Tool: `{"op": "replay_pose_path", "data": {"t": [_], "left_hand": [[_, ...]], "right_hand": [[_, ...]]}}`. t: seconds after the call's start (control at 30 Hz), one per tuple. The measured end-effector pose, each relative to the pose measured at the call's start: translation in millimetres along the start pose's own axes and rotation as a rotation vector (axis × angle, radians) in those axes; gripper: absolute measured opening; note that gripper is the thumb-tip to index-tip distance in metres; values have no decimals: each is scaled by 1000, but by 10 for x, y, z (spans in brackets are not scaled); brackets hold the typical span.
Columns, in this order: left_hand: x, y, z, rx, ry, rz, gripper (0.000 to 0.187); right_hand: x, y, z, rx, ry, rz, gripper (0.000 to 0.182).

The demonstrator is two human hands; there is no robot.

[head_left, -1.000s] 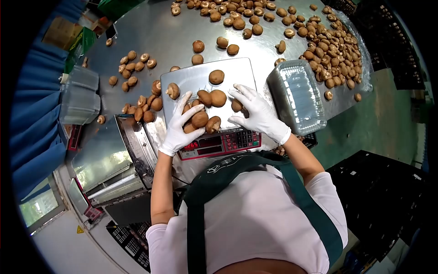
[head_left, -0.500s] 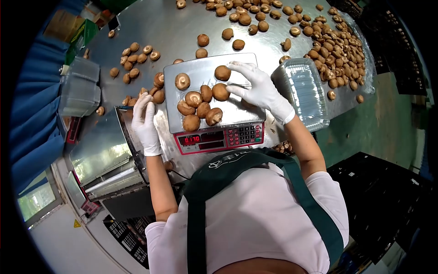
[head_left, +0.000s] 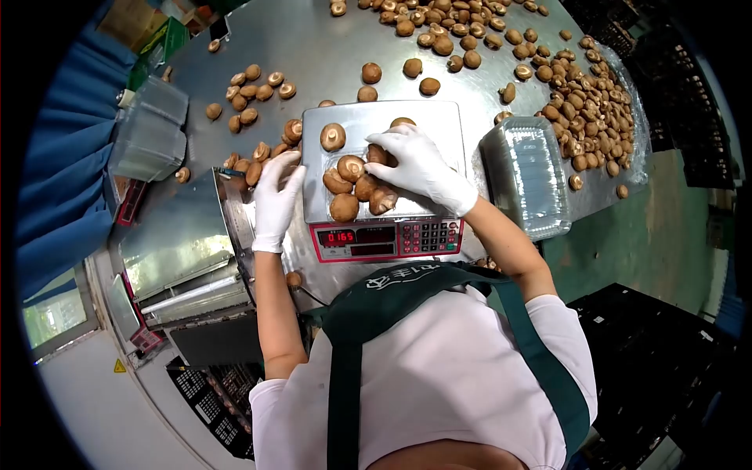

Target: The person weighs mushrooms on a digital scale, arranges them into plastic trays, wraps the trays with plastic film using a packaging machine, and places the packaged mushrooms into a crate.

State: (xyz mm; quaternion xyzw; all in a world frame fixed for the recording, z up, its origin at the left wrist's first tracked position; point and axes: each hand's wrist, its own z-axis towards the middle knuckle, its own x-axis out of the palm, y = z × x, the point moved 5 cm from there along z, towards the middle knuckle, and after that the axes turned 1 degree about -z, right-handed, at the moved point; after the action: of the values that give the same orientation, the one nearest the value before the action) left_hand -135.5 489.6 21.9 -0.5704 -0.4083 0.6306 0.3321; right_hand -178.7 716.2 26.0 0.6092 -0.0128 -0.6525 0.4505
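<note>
My right hand (head_left: 427, 168), in a white glove, reaches over the scale's metal plate (head_left: 439, 117) from the right. Its thumb and fingers curve round a brown mushroom (head_left: 377, 153), and the palm hides part of the plate. Close to the fingertips lie several more mushrooms, among them one stem-up mushroom (head_left: 333, 137) and a round one (head_left: 344, 207). Another mushroom (head_left: 403, 122) peeks out behind the hand. The red scale display (head_left: 340, 237) seems to read 0.165. My left hand (head_left: 277, 202), also gloved, hovers at the plate's left edge with fingers apart and nothing visible in them.
Stacked clear plastic trays (head_left: 526, 176) stand right of the scale. A large mushroom heap (head_left: 591, 110) covers the table's right end. Loose mushrooms (head_left: 251, 94) lie at the left, near more clear trays (head_left: 153, 129). A metal-topped machine (head_left: 184, 251) sits at lower left.
My right hand has moved left and closed in on the mushrooms on the plate. My left hand has shifted right, toward the scale. The display went from about 0.170 to 0.165.
</note>
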Motion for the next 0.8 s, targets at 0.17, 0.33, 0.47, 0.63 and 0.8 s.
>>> {"op": "replay_pose_path", "data": {"t": [0.17,0.33,0.47,0.63,0.8], "left_hand": [[333,88,218,142,124,259,46],[625,48,459,287,91,390,47],[688,30,636,213,135,475,37],[669,-414,468,471,80,123,36],[1223,-784,-111,972,434,429,30]], "right_hand": [[-517,-120,-292,3,-281,-128,37],[-148,-396,-636,3,-40,-127,31],[-106,-438,-687,21,-161,-53,32],[-292,-488,-457,356,-183,176,41],[89,-671,-54,53,118,0,51]]}}
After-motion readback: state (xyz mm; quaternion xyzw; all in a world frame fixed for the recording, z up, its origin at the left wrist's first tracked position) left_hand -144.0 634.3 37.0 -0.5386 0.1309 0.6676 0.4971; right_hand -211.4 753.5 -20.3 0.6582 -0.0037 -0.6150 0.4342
